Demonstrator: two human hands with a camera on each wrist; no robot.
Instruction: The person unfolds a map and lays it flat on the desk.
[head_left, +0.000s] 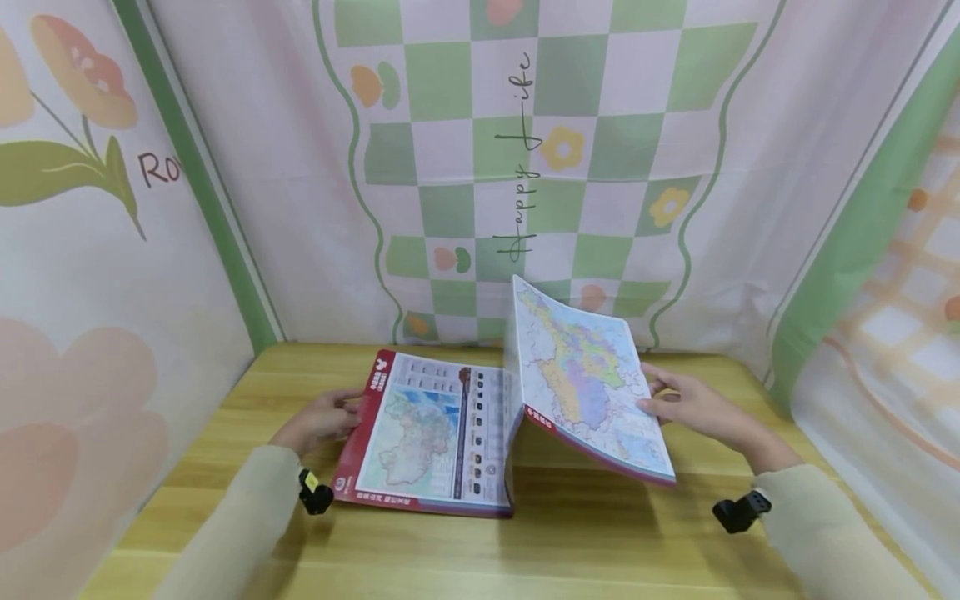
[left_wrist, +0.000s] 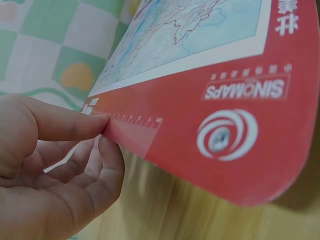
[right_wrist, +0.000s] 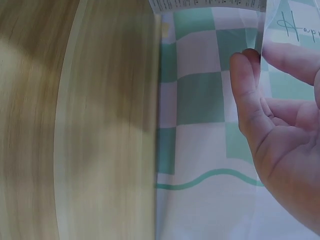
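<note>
A thin atlas with colored maps stands spread over the table, its red-bordered left cover (head_left: 348,450) low over the wood. The right part, showing a map in purple, yellow and green (head_left: 581,367), is raised and slants down to the right. My left hand (head_left: 322,421) pinches the cover's outer edge between thumb and fingers; in the left wrist view a printed ruler and the word SINOMAPS lie beside the fingers. At the raised part's right edge, my right hand (head_left: 693,408) pinches it between thumb and fingers. Only a narrow strip of the atlas (right_wrist: 210,5) shows in the right wrist view.
Under the atlas is a light wooden table (head_left: 585,550). A printed cloth (head_left: 502,167) with green and white checks hangs behind the table's far edge, and more patterned cloth (head_left: 90,292) hangs at both sides. A small black camera sits on each wrist.
</note>
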